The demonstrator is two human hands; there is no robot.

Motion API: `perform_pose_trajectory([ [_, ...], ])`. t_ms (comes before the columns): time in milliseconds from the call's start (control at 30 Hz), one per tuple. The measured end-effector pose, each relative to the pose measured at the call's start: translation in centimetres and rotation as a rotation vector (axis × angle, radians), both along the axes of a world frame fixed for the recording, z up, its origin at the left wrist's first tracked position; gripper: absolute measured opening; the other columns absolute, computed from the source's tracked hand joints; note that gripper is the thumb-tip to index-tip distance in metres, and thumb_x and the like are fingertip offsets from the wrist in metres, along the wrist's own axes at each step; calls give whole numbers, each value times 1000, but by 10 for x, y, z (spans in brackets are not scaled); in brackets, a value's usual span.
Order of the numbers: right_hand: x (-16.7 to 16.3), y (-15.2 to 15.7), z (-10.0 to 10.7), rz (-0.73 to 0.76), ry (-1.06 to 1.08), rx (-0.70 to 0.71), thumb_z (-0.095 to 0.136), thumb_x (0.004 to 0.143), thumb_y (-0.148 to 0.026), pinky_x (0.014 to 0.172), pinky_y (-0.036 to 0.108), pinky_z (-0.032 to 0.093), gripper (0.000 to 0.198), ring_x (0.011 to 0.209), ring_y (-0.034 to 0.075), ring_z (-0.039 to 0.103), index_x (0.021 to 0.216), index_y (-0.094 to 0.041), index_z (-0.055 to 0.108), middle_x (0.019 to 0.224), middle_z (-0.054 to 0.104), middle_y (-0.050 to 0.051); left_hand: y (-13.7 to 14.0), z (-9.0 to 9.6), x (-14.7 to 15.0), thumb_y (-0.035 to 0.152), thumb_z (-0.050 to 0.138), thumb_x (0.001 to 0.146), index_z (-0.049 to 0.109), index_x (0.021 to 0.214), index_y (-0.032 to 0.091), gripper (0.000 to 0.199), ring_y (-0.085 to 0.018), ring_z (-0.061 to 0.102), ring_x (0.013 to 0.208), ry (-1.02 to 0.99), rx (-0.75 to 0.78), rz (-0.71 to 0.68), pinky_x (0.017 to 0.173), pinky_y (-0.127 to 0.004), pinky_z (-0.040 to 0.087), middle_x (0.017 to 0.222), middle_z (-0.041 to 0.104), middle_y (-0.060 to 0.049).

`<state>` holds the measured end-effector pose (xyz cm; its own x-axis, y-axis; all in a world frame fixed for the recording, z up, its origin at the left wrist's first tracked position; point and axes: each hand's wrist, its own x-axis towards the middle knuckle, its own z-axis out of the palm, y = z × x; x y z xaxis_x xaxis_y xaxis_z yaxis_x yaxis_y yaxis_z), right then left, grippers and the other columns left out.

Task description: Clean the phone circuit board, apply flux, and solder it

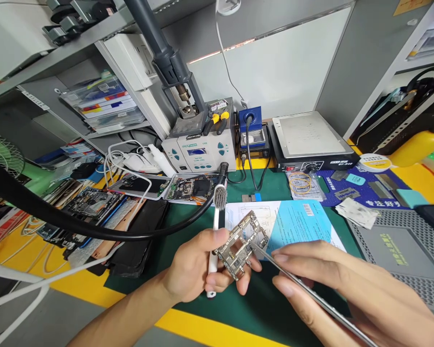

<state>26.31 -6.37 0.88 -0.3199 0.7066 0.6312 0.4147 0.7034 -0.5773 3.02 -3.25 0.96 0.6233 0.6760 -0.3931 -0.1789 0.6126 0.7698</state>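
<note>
My left hand (195, 262) grips a small phone logic board (238, 246) between thumb and fingers, tilted above the green mat. The same hand also clasps a white toothbrush (215, 226), upright beside the board, its grey bristles at the top. My right hand (332, 279) pinches slim metal tweezers (304, 286), seen from the side. Their tip meets the middle of the board, though actual contact is hard to tell. Under the board lies a blue and white printed sheet (304, 226) with a barcode.
A soldering station (198, 156) with yellow-handled cutters (215, 124) stands behind. A black hose (144, 236) arcs across the left, above opened devices (90, 207). A flat heating plate (311, 135) sits at back right. Blades lie on a blue mat (369, 185); a grey perforated mat (390, 241) is right.
</note>
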Motion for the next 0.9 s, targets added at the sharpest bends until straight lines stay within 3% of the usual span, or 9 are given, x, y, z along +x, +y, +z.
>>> perform_pose_trajectory([
  [267, -3, 0, -5, -34, 23, -5, 74, 81, -8, 86, 14, 61, 30, 87, 12, 77, 108, -21, 69, 100, 79, 1, 2, -1, 0, 71, 61, 76, 75, 89, 6, 68, -4, 24, 37, -5, -53, -6, 38, -26, 9, 64, 67, -8],
  [500, 0, 1, 1, -59, -20, 47, 73, 82, -11, 73, 13, 64, 17, 74, 14, 78, 99, -17, 74, 92, 81, 4, 4, 1, 0, 70, 61, 76, 75, 88, 5, 68, -4, 24, 37, -24, -70, 47, 38, -25, 11, 61, 66, -8],
  [900, -4, 7, 8, -64, 13, 135, 67, 90, -12, 86, 0, 52, 13, 75, 8, 78, 87, -10, 80, 86, 83, 6, 4, -1, 1, 71, 64, 73, 76, 88, 5, 68, -4, 24, 37, -31, -94, 15, 38, -25, 11, 62, 66, -7],
])
